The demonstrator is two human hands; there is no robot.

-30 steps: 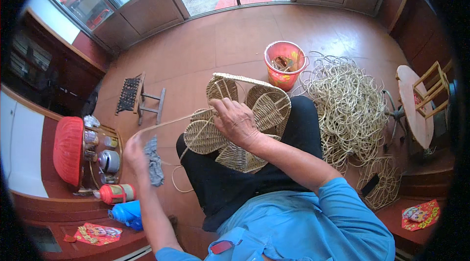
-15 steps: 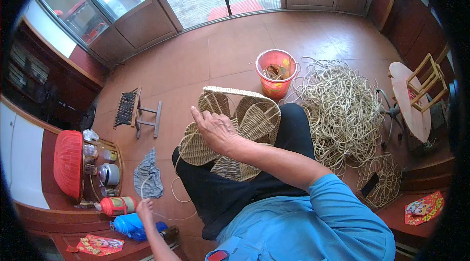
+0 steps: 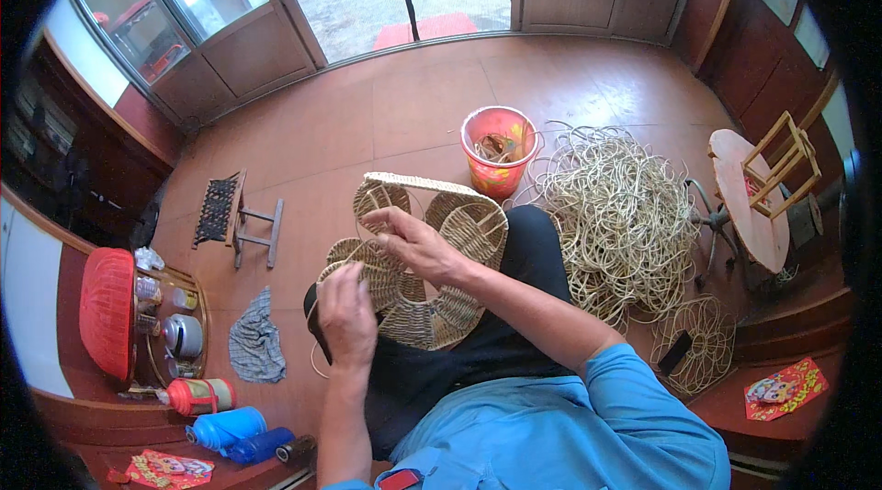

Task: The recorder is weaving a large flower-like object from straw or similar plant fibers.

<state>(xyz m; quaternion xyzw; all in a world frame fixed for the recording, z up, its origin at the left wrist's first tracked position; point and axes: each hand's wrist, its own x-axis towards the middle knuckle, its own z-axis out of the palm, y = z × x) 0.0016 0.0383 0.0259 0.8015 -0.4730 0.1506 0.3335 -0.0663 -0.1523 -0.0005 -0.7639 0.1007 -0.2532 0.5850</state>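
On my lap lies a woven straw piece (image 3: 459,242) made of petal-shaped panels, with a thick braided rim at its far side and open gaps between panels. My left hand (image 3: 347,311) is over its left part, fingers curled together in a pinch. A thin straw strand (image 3: 319,357) loops down beside that hand; the pinched tip is partly hidden. My right hand (image 3: 418,244) reaches across the piece from the right. Its fingers are bent toward the thumb above the left panels, and what they grip is too small to make out.
Beyond my right knee stands a red bucket (image 3: 499,173), with a large heap of straw cord (image 3: 616,224) right of it. A low stool (image 3: 220,213) and a grey cloth (image 3: 256,338) are on the left floor, near blue flasks (image 3: 225,428). A round wooden table (image 3: 749,201) stands right.
My left hand has come from the far lower left, where it held the strand out, up to the woven piece. My right hand has changed from flat with a pointing finger to bent fingers.
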